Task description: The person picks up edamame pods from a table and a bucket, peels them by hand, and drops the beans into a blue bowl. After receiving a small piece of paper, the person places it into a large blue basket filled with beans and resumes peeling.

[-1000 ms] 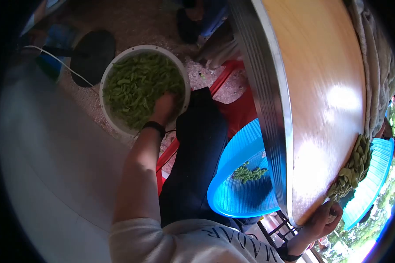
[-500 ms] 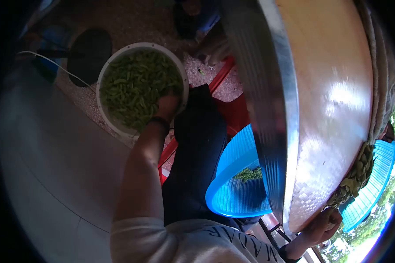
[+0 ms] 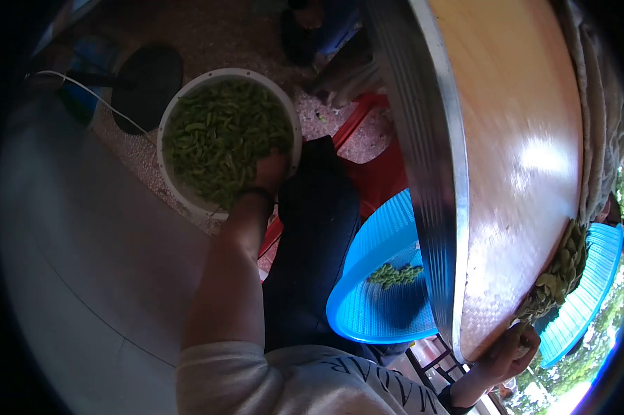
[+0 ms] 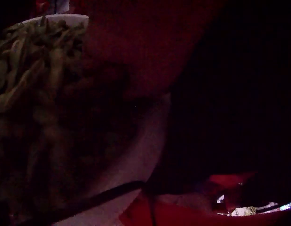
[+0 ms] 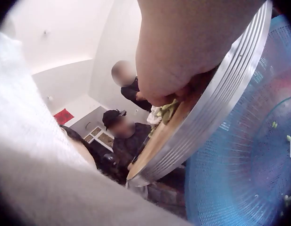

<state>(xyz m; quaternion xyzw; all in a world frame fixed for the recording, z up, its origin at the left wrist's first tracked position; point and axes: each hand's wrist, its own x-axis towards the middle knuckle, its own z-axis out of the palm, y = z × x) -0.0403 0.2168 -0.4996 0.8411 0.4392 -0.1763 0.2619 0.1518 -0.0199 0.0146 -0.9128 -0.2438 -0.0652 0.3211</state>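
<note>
In the head view my left hand (image 3: 272, 170) reaches into a white tub (image 3: 161, 155) of green bean pods (image 3: 212, 131), close to its near rim, with the fingers hidden among the pods. The left wrist view is very dark; the back of that hand (image 4: 136, 42) covers part of the pods (image 4: 16, 70). My right hand (image 3: 506, 354) is at the edge of the wooden tabletop (image 3: 512, 90), fingers curled, beside a heap of flat green pods (image 3: 561, 270). Some green pieces (image 5: 169, 112) show under this hand in the right wrist view; I cannot tell whether it grips any.
A blue basket (image 3: 350, 304) with some small green beans (image 3: 395, 274) stands beside my leg, partly beneath the metal table rim (image 3: 457, 173). Another blue basket (image 3: 585, 290) is beyond the heap. A cloth (image 3: 595, 131) lies along the table's far side. Two people are across the table.
My left hand has shifted slightly toward the tub's right side, still among the pods. My right hand stays beside the heap. The head view swayed and came back.
</note>
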